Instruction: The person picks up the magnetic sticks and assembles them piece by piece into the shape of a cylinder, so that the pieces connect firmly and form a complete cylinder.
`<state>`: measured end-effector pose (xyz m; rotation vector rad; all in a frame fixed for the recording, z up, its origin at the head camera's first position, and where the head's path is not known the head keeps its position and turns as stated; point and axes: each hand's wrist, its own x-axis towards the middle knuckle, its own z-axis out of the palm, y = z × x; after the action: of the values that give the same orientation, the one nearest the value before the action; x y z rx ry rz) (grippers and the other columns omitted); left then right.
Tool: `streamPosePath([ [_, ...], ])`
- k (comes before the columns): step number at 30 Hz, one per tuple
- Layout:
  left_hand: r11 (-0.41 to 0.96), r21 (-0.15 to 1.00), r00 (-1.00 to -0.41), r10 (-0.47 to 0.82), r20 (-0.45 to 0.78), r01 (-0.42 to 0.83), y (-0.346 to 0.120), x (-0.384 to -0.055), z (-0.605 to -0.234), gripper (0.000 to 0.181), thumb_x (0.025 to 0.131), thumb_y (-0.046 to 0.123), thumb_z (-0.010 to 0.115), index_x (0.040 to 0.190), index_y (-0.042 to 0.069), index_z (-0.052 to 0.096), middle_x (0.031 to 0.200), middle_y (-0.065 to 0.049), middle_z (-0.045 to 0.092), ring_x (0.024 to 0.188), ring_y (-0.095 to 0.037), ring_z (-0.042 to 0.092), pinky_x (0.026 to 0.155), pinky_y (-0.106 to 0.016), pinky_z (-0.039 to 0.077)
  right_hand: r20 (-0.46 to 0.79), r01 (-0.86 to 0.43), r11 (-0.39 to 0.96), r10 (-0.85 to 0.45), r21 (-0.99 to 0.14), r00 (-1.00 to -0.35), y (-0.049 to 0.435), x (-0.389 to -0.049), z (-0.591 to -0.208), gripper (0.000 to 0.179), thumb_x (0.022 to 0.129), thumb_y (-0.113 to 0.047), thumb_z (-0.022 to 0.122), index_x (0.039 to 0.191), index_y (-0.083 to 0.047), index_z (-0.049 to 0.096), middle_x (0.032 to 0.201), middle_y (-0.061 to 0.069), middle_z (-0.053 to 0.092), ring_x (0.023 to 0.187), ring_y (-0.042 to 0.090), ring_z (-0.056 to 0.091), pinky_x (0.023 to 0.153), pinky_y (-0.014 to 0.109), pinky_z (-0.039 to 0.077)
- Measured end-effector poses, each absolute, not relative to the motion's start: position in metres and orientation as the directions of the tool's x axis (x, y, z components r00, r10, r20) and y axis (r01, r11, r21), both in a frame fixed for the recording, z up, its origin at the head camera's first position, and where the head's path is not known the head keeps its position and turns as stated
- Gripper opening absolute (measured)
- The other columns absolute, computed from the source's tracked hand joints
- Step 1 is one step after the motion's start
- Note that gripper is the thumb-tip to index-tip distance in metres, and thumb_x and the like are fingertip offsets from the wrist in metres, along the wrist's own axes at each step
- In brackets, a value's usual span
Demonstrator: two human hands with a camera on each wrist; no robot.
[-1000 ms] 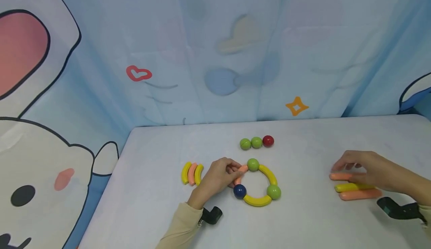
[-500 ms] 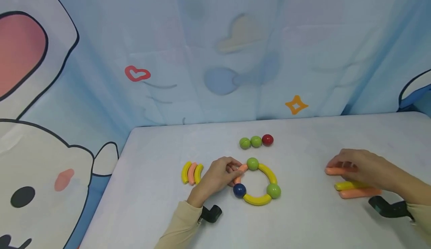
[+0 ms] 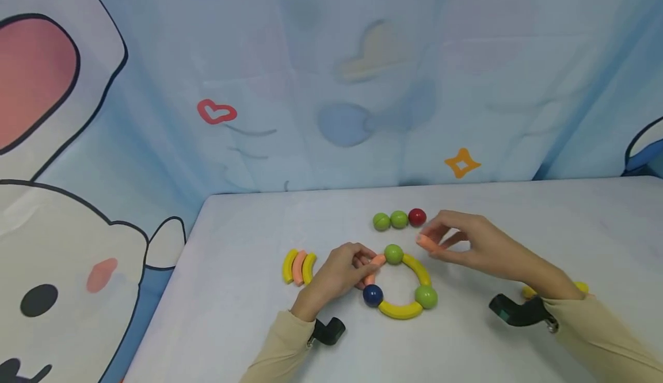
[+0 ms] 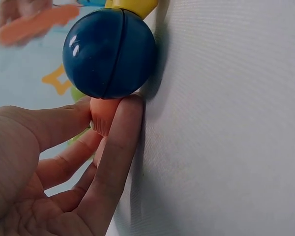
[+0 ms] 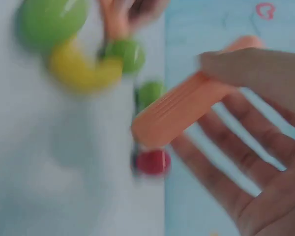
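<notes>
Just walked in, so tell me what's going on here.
A person's left hand pinches the orange piece in a ring of balls and curved pieces. Their right hand holds an orange stick in the air, near the ring. Two green balls and a red ball lie in a row behind the ring. Three loose curved pieces lie left of the ring.

backdrop: blue cartoon-print curtain (image 3: 321, 78); furniture: white table (image 3: 223, 331); light: soft
</notes>
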<state>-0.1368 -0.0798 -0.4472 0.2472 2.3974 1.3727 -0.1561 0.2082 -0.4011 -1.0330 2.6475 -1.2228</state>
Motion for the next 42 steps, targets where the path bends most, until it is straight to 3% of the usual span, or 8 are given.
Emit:
streamPosePath([
  [5,0.507,0.861,-0.908,0.346,-0.237,-0.032,-0.077,-0.138,-0.448,0.027,0.1,0.013,0.074,0.124,0.001,0.069,0.089,0.0,0.063,0.066,-0.008,0.063,0.061,-0.022,0.059,0.345,-0.548,0.273,-0.541,-0.791,-0.767,0.177,-0.166,-0.407,0.035,0.087,0.005,0.081,0.116,-0.009,0.067,0.11,-0.001,0.068,0.098,0.011,0.067,0.085,0.025,0.06],
  [10,0.515,0.856,-0.905,0.349,-0.245,-0.033,-0.077,-0.14,-0.447,0.028,0.1,0.014,0.073,0.124,0.001,0.068,0.09,0.0,0.062,0.067,-0.008,0.063,0.061,-0.022,0.059,0.334,-0.476,0.198,-0.49,-0.857,-0.805,0.161,-0.174,-0.414,0.033,0.09,0.007,0.077,0.12,-0.001,0.063,0.113,0.009,0.066,0.101,0.011,0.067,0.089,0.022,0.057],
  [20,0.503,0.862,-0.909,0.327,-0.257,-0.062,-0.078,-0.14,-0.446,0.026,0.098,0.01,0.075,0.121,0.0,0.069,0.087,-0.003,0.062,0.065,-0.011,0.063,0.06,-0.024,0.059,0.287,-0.41,0.178,-0.474,-0.895,-0.833,0.153,-0.176,-0.424,0.031,0.094,0.006,0.074,0.122,0.002,0.06,0.116,0.014,0.065,0.103,0.013,0.066,0.09,0.022,0.057],
  [42,0.507,0.857,-0.906,0.314,-0.286,-0.094,-0.079,-0.141,-0.446,0.025,0.098,0.009,0.075,0.121,0.001,0.07,0.089,-0.003,0.062,0.067,-0.011,0.062,0.06,-0.024,0.059,0.261,-0.398,0.185,-0.502,-0.899,-0.824,0.155,-0.174,-0.438,0.034,0.094,0.006,0.073,0.125,0.003,0.059,0.123,0.018,0.063,0.107,0.01,0.065,0.093,0.021,0.056],
])
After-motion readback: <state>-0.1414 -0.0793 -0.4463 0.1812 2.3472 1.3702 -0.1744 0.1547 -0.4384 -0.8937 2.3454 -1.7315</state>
